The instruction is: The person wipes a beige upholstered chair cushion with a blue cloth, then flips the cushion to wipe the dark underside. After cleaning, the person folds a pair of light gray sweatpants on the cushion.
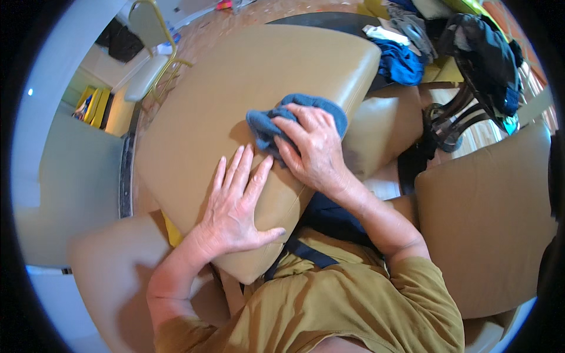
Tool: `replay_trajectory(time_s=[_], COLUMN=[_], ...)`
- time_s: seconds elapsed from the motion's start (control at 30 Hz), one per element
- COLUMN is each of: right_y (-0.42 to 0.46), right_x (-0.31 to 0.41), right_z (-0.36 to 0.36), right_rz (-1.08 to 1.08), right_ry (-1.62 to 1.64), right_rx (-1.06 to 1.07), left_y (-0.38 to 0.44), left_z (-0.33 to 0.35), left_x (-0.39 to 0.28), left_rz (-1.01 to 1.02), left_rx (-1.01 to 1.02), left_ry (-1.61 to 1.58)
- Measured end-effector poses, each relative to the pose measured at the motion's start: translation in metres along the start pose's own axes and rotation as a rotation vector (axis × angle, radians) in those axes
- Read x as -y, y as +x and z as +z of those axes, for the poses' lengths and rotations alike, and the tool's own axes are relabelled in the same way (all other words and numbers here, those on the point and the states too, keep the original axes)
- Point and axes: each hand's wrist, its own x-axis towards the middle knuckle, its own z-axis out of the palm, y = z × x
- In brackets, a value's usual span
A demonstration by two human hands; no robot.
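Before me lies a large tan cushion, smooth like leather, with a stitched seam along its right edge. My right hand grips a bunched blue-grey cloth and presses it on the cushion near that edge. Flat on the cushion's near part rests my left hand, its fingers apart and nothing in it. The left fingertips lie just short of the cloth. Part of the cloth is hidden under my right hand.
A padded chair with a gold metal frame stands at the far left. Clothes, among them a blue garment, are heaped at the upper right. Tan upholstered seating stands at my right. Another tan padded piece is at my left.
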Motion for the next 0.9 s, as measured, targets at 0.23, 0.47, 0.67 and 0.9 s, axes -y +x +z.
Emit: replay_trajectory(time_s=[0.23, 0.47, 0.67, 0.9], right_y=[0.021, -0.069, -0.145, -0.071], right_x=[0.009, 0.032, 0.048, -0.037], right_z=[0.02, 0.023, 0.037, 0.051], right_rz=[-0.019, 0.064, 0.003, 0.552], right_ry=[0.016, 0.196, 0.288, 0.288], right_rx=[-0.127, -0.18, 0.01, -0.423], left_y=[-0.008, -0.013, -0.013, -0.014], left_z=[-0.003, 0.009, 0.013, 0.013], left_x=[0.022, 0.026, 0.029, 0.031], left_rz=[-0.076, -0.062, -0.069, -0.027], left_rx=[-0.073, -0.133, -0.151, -0.127], left_ry=[-0.083, -0.166, -0.221, -0.181])
